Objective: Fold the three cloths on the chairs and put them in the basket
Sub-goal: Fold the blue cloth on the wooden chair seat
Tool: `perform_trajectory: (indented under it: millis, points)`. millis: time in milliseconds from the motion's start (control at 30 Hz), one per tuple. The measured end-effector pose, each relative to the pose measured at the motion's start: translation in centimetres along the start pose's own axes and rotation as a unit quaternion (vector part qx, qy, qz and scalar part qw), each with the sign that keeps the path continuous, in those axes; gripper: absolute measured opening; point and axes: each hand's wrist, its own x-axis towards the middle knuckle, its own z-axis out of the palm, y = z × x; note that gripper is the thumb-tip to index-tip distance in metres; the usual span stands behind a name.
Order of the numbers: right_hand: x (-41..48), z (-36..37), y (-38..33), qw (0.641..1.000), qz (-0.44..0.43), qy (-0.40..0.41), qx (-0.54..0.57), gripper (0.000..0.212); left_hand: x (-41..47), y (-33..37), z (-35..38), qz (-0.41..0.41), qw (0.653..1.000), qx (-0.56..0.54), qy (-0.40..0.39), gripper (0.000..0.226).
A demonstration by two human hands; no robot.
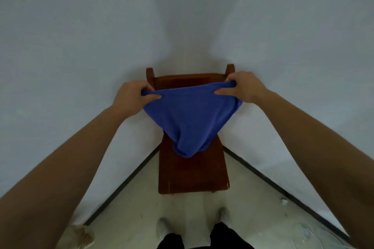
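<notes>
You held the blue cloth (191, 119) up over the wooden chair (193, 172), your left hand (132, 96) pinching its left top corner and your right hand (243, 87) pinching the right one, so the top edge ran stretched between them in front of the chair's backrest. The rest of the cloth sagged down in a bunched point whose tip touched or hung just above the seat; which one I could not tell.

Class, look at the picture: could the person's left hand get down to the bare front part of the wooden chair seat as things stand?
Probably not freely: the left hand is pinching a corner of the blue cloth, as is the right hand. Nothing lies on the front of the chair seat, though.
</notes>
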Motion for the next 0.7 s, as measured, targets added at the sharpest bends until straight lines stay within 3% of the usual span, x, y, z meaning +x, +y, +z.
perform_trajectory:
  millis: [133, 267, 400, 467, 567, 700]
  points:
    - [-0.5, -2.6, -0.4, 0.998, -0.011, 0.037, 0.041, 0.032, 0.7, 0.8, -2.3, -0.041, 0.999, -0.017, 0.009, 0.017]
    - [-1.4, -3.8, -0.6, 0.993, -0.004, 0.075, 0.087, 0.023, 1.1, 1.9, -3.1, -0.028, 0.995, -0.081, 0.052, 0.012]
    - [-2.5, -4.5, 0.2, 1.0, 0.006, 0.014, 0.002, 0.02, 0.8, 1.5, -3.5, -0.023, 0.995, -0.099, 0.022, 0.015]
    - [-3.2, -4.7, 0.7, 0.999, 0.016, 0.031, 0.008, 0.018, 0.6, 0.9, -3.6, -0.031, 0.996, -0.085, 0.001, 0.013]
    - [-3.9, -4.9, 0.8, 0.989, 0.023, 0.12, 0.078, 0.018, 0.8, 0.2, -3.9, -0.039, 0.995, -0.093, 0.015, 0.011]
    - [-3.5, -5.0, 0.1, 0.956, 0.037, 0.189, 0.222, 0.016, 1.7, 1.0, -4.4, -0.045, 0.977, -0.188, 0.089, 0.011]
